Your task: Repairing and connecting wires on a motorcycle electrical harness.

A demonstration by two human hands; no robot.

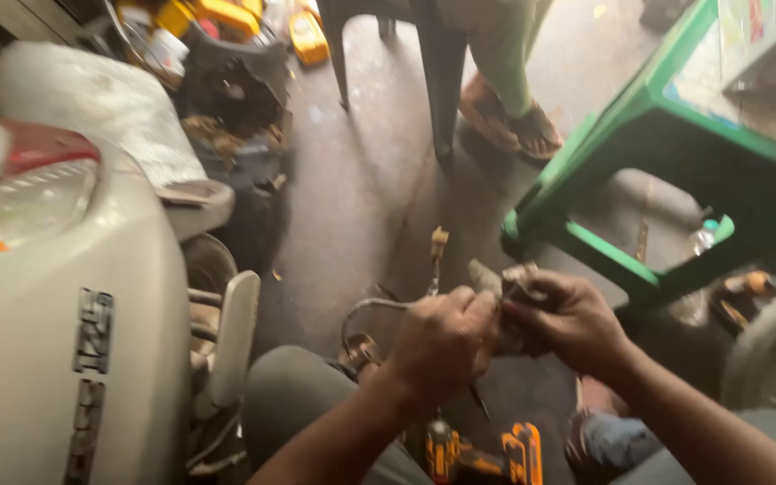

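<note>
Both forearms are reaching up from the bottom edge; the left hand (442, 334) and right hand (569, 321) are each closing around a small grimy metal part (512, 286) at centre frame, above an orange drill (482, 452). It looks stiff, heavy and greasy, so gripping its blocky body seems safest. A white scooter (65, 323) is filling the left of the frame.

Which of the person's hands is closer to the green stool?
Right. The right hand grips a small metal part just below-left of the green stool. The left hand sits farther left, beyond the right hand.
</note>
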